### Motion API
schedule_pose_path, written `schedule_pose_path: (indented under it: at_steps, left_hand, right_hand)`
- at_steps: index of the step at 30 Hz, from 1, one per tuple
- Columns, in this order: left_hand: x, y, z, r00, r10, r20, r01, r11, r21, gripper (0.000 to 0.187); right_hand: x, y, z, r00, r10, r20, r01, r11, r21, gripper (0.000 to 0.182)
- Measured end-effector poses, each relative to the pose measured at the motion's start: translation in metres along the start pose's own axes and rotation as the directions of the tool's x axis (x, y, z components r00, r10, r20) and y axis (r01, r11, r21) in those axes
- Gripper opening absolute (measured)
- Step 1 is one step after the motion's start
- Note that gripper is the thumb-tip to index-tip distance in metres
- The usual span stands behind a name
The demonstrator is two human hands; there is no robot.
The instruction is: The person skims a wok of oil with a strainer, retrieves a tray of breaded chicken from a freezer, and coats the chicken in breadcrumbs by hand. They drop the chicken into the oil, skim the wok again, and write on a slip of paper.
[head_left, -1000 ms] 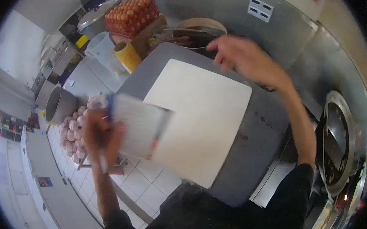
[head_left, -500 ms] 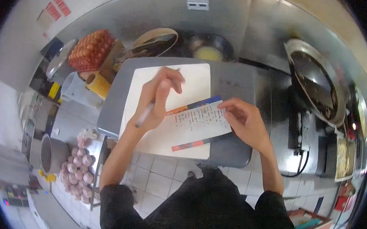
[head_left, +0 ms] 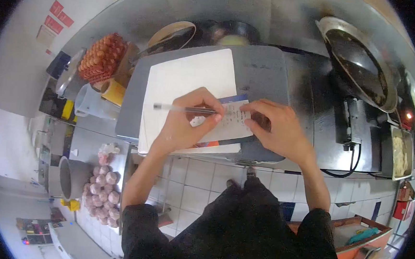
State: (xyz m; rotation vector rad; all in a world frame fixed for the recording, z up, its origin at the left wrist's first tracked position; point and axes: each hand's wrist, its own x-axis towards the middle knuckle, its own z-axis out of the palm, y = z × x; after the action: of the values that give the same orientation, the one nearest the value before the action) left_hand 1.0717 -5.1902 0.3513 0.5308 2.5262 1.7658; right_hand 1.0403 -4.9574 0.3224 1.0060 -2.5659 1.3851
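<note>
Between the thumb and fingers of my left hand is a pen, lying almost level with its back end to the left. Its tip is at a small handwritten note, hidden by the fingertips. My right hand pinches the note's right edge, thumb and fingers closed. Beneath the note are a blue-and-orange printed card and a large blank white sheet. All of these lie on a grey board-like surface.
Stacked eggs, a clear plastic jug and a yellow roll stand at left. Garlic bulbs are below them. Behind the board sits a dark wok; a larger wok is at right.
My left hand has moved down and right, bringing the pen from beside the wrist to the note. My right hand stays at the note's edge. The whole view has shifted.
</note>
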Motion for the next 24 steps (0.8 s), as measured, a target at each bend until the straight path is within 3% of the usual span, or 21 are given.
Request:
schedule_pose_path:
  at_steps: [2, 4, 7, 11, 14, 17, 19, 24]
  left_hand:
    - [-0.002, -0.003, 0.003, 1.000, -0.015, -0.005, 0.015, 1.000, 0.023, 0.009]
    - [0.001, -0.005, 0.005, 0.998, -0.054, -0.019, 0.053, 0.998, -0.030, 0.009]
    - [0.001, -0.015, 0.008, 0.991, -0.114, -0.067, 0.103, 0.984, -0.147, 0.009]
    - [-0.001, -0.023, 0.009, 0.982, -0.160, -0.100, 0.151, 0.985, -0.088, 0.009]
    - [-0.002, -0.028, 0.012, 0.985, -0.145, -0.094, 0.144, 0.989, -0.018, 0.021]
    - [-0.001, -0.030, 0.008, 0.989, -0.133, -0.068, 0.135, 0.990, 0.029, 0.022]
    - [-0.004, -0.035, 0.005, 0.996, -0.083, -0.045, 0.085, 0.995, 0.049, 0.009]
    - [-0.006, -0.037, 0.004, 0.996, -0.073, -0.051, 0.074, 0.997, 0.014, 0.015]
  right_hand:
    - [0.001, 0.005, -0.002, 1.000, -0.019, 0.004, 0.019, 1.000, 0.025, 0.019]
    - [0.003, 0.010, 0.001, 0.978, -0.196, -0.073, 0.177, 0.961, -0.214, 0.021]
    - [0.001, 0.012, 0.007, 0.983, -0.170, -0.065, 0.145, 0.948, -0.285, 0.020]
    - [0.004, 0.013, 0.003, 0.977, -0.213, -0.010, 0.206, 0.953, -0.222, 0.025]
    - [0.004, 0.021, 0.008, 0.962, -0.274, 0.009, 0.274, 0.959, -0.071, 0.029]
    - [0.006, 0.024, 0.009, 0.963, -0.239, 0.122, 0.251, 0.963, -0.099, 0.031]
    - [0.007, 0.024, 0.009, 0.959, -0.242, 0.151, 0.260, 0.958, -0.120, 0.030]
    - [0.007, 0.022, 0.011, 0.955, -0.216, 0.204, 0.248, 0.958, -0.145, 0.030]
